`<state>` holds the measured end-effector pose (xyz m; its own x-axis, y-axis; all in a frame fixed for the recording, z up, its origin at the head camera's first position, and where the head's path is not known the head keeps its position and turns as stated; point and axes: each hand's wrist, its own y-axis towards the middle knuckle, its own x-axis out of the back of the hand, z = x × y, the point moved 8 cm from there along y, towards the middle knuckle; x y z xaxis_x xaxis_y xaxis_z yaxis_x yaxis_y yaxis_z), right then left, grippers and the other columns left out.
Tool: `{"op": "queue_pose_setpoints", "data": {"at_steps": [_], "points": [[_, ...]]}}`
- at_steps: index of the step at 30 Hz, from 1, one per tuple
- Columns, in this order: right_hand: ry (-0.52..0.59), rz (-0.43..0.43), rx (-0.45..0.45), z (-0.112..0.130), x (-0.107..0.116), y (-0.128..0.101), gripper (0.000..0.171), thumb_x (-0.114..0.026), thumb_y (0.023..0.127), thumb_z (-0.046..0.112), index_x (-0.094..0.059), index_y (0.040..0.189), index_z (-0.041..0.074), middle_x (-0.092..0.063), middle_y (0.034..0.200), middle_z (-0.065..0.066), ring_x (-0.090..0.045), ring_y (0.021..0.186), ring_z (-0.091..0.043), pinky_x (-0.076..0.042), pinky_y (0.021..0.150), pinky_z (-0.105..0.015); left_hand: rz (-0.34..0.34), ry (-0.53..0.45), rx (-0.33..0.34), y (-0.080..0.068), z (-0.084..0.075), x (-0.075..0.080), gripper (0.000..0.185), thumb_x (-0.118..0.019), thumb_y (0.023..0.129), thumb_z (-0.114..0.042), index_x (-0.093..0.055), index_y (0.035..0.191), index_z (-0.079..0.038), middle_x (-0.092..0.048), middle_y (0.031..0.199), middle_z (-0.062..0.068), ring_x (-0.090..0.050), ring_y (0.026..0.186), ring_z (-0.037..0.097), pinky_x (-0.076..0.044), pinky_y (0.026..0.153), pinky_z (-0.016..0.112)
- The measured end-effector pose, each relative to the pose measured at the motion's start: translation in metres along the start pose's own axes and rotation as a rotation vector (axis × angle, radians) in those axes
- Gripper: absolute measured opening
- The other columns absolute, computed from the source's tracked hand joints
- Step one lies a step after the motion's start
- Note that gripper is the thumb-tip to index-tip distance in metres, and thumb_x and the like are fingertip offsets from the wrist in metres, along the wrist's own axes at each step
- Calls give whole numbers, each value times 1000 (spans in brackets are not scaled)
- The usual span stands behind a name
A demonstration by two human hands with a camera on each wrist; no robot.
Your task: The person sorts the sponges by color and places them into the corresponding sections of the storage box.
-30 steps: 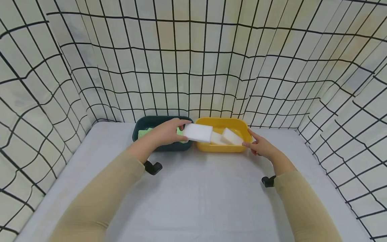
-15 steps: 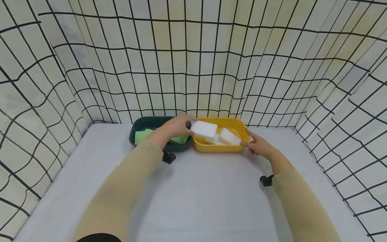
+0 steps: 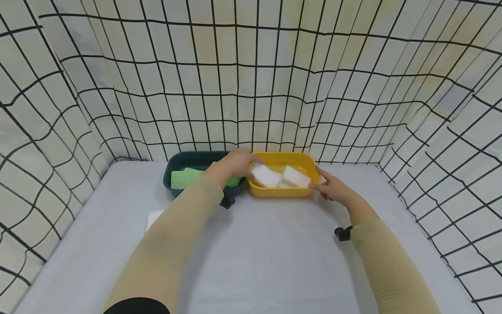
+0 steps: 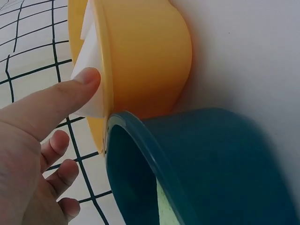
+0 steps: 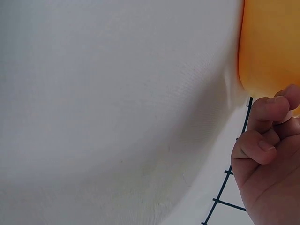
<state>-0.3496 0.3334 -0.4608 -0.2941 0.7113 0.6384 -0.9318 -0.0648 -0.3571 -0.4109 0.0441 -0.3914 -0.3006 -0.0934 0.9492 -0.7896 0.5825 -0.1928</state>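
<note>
My left hand [image 3: 235,165] reaches over the green basin to the left end of the yellow basin [image 3: 284,192]. Its thumb and index finger hold the edge of a white sponge block [image 3: 266,176], which is tilted inside the yellow basin. In the left wrist view the thumb [image 4: 86,77] overlaps the white block and the other fingers curl loosely. Beside that block lies another white block [image 3: 296,176], partly over a third. My right hand [image 3: 335,189] grips the yellow basin's right end, index finger at the rim and thumb at the front corner.
The dark green basin [image 3: 168,174] stands close against the yellow one, with green sponges [image 3: 184,179] inside. A white piece [image 3: 154,216] on the white table is partly hidden by the left sleeve. Black wire grid [image 3: 255,93] encloses the back and sides.
My left hand has moved right and lowered the white sponge block into the yellow basin's left side. My right hand keeps its place at the basin. The head view has shifted slightly.
</note>
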Motion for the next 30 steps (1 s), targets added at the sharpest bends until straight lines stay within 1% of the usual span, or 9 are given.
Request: {"op": "queue_pose_setpoints", "data": {"at_steps": [3,6,10,13,15,20,22,26,30], "points": [[-7,-5,7,-1,1,0,91,-64,92,54,-6,159,38,-51,67,-5,-44,60,-21,-40,64,-30,11,36,-13,4,-5,1,57,-76,88,-39,-57,141,-32,-39,152,13,-33,137,35,-23,117,52],[-19,-12,6,-2,2,0,90,-64,92,56,-6,159,40,-51,68,-4,-45,60,-21,-40,65,-31,20,44,-5,10,-7,1,55,-77,88,-34,-58,140,-33,-39,150,11,-35,135,34,-24,116,52],[-14,-15,-4,-2,2,-1,91,-64,90,57,-7,159,40,-51,68,-5,-45,61,-21,-41,67,-31,39,67,28,18,-4,-3,57,-76,89,-28,-55,142,-36,-42,147,9,-36,132,32,-25,115,53],[-9,-9,-2,-1,1,-1,91,-64,91,57,-6,159,40,-51,68,-5,-46,62,-22,-40,68,-32,42,93,55,21,-2,-5,61,-75,90,-28,-51,145,-38,-42,146,8,-35,131,33,-25,115,54],[-8,-9,0,-1,1,-1,91,-64,91,56,-6,159,39,-51,68,-5,-46,62,-21,-40,68,-32,38,99,61,21,-4,-4,64,-76,90,-28,-49,147,-37,-42,146,8,-35,133,34,-23,115,55],[-2,-8,3,2,1,0,90,-65,92,54,-7,159,39,-51,67,-4,-44,61,-21,-39,67,-31,34,102,53,16,-8,-1,66,-76,90,-28,-47,148,-34,-41,147,10,-32,137,37,-18,117,57],[-1,-5,0,2,1,0,90,-65,91,54,-7,159,39,-51,67,-4,-44,60,-21,-40,66,-31,30,98,52,15,-8,0,65,-75,90,-29,-48,148,-34,-41,149,11,-31,138,37,-19,117,57],[-6,-8,-7,1,2,1,91,-65,91,54,-7,159,39,-52,69,-5,-46,62,-21,-40,67,-31,19,82,49,16,-5,-2,64,-74,91,-32,-46,149,-35,-36,154,12,-26,141,39,-18,117,58],[-1,-17,-14,-2,2,2,91,-66,91,53,-8,159,39,-54,70,-5,-48,65,-22,-40,69,-32,7,63,39,15,0,-6,66,-72,91,-36,-43,150,-35,-34,156,14,-25,144,40,-18,118,57]]}}
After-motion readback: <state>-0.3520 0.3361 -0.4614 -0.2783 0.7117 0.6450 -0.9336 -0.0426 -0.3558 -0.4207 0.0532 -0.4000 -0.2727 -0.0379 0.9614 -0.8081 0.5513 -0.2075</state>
